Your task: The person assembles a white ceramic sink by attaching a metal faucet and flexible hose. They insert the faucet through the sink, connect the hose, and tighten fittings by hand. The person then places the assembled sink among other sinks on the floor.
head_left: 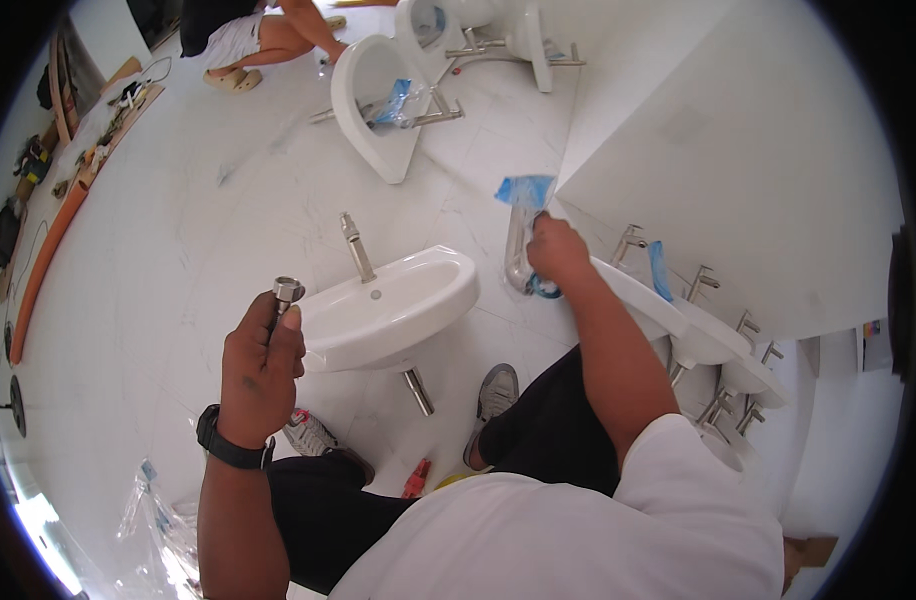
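- Left hand [261, 365]: closed around a metal hose fitting [286, 292], held upright just off the left rim of the white basin [393, 310] standing on the floor [178, 230].
- Right hand [556, 248]: gripping a curved chrome pipe [519, 255] with a blue wrapper [525, 190] on its upper end, beyond the basin's right rim.
- Step, as judged: parts being gathered for fitting; the next move calls for aligning threads squarely.
- Hidden: the fitting's lower length, inside the fist; the pipe's lower end, behind the hand.

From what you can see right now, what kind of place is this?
Probably a workshop or building site for bathroom fittings. White washbasins with taps lie on the white floor, more stand in a row by the wall, and the left hand holds a metal fitting.
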{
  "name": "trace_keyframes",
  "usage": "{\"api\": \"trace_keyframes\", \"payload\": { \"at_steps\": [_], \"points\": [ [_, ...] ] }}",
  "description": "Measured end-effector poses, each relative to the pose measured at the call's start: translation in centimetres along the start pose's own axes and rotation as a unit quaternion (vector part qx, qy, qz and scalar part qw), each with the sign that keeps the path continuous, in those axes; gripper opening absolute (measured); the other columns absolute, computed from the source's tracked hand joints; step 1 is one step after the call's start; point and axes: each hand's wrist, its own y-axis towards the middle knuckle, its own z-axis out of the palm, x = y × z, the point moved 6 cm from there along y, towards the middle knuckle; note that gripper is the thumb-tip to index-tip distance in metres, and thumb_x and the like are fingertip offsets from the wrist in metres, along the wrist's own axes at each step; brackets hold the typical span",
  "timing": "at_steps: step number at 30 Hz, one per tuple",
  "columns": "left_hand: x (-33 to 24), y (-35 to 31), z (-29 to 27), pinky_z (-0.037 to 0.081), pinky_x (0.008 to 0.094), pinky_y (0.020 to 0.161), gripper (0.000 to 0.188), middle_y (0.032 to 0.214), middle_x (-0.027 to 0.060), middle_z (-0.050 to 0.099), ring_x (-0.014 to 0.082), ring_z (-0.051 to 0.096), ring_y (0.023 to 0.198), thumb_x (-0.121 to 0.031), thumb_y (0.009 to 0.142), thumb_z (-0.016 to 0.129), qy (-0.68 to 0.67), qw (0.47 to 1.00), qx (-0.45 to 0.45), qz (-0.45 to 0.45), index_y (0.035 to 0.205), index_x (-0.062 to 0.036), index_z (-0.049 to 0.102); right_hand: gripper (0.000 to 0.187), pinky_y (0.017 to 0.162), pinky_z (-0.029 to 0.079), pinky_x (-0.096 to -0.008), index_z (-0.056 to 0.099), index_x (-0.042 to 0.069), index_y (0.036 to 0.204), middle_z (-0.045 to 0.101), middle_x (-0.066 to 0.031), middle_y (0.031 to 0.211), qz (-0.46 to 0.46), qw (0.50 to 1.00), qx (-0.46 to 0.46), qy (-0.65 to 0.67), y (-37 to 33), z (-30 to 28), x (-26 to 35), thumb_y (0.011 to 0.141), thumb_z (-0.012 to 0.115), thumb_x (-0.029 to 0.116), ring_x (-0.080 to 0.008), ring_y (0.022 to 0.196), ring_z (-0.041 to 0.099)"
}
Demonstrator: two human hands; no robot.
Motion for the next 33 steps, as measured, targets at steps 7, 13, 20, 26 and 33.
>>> {"api": "trace_keyframes", "payload": {
  "at_steps": [7, 13, 20, 26, 33],
  "points": [
    [0.4, -1.5, 0.8, 0.043, 0.0251, 0.058, 0.037, 0.069, -0.0014, 0.054, 0.0063, 0.051, 0.060, -0.030, 0.113, 0.048, -0.049, 0.996, 0.059, 0.036, 0.125, 0.0019, 0.061, 0.037, 0.100, 0.056, -0.0463, 0.073, -0.004, 0.114, 0.069, -0.0308, 0.124, 0.026, 0.981, 0.192, 0.019, -1.8, 19.4, -10.3, 0.082, 0.069, 0.012, -0.0426, 0.116, 0.070],
    [0.7, -3.1, 2.6, 0.057, 0.0301, 0.076, 0.029, 0.088, 0.0046, 0.065, 0.0135, 0.067, 0.078, -0.022, 0.112, 0.051, -0.147, 0.982, 0.120, 0.006, 0.127, 0.0005, 0.059, 0.037, 0.098, 0.056, -0.0479, 0.069, -0.002, 0.122, 0.071, -0.0261, 0.121, 0.100, 0.991, 0.017, 0.091, -2.8, 14.2, -11.0, 0.090, 0.068, 0.017, -0.0405, 0.113, 0.071],
    [0.5, -3.1, 3.5, 0.062, 0.0417, 0.091, 0.022, 0.098, 0.0093, 0.070, 0.0210, 0.072, 0.092, -0.022, 0.111, 0.053, -0.276, 0.954, 0.116, -0.015, 0.121, -0.0033, 0.056, 0.047, 0.107, 0.049, -0.0369, 0.059, -0.003, 0.137, 0.069, -0.0159, 0.129, -0.322, 0.763, 0.233, 0.510, -15.4, 1.7, 9.4, 0.102, 0.067, 0.026, -0.0231, 0.122, 0.064],
    [-2.7, -3.4, -5.0, 0.050, 0.0573, 0.112, 0.018, 0.107, 0.0132, 0.074, 0.0347, 0.071, 0.109, -0.021, 0.110, 0.052, -0.504, 0.857, 0.044, 0.094, 0.118, -0.0068, 0.061, 0.080, 0.114, 0.044, -0.0441, 0.053, 0.005, 0.148, 0.055, -0.0199, 0.145, -0.376, 0.858, 0.334, 0.103, -19.7, 7.0, 9.9, 0.082, 0.088, 0.035, -0.0347, 0.138, 0.051],
    [0.6, -8.1, -17.3, 0.049, 0.0559, 0.115, 0.017, 0.110, 0.0144, 0.071, 0.0334, 0.069, 0.115, -0.018, 0.110, 0.051, -0.462, 0.854, -0.211, 0.113, 0.111, -0.0032, 0.061, 0.056, 0.082, 0.057, -0.0353, 0.061, 0.000, 0.129, 0.070, -0.0059, 0.091, -0.196, 0.745, 0.502, 0.394, -16.4, 9.7, 7.7, 0.084, 0.086, 0.024, -0.0214, 0.088, 0.071]
  ]
}}
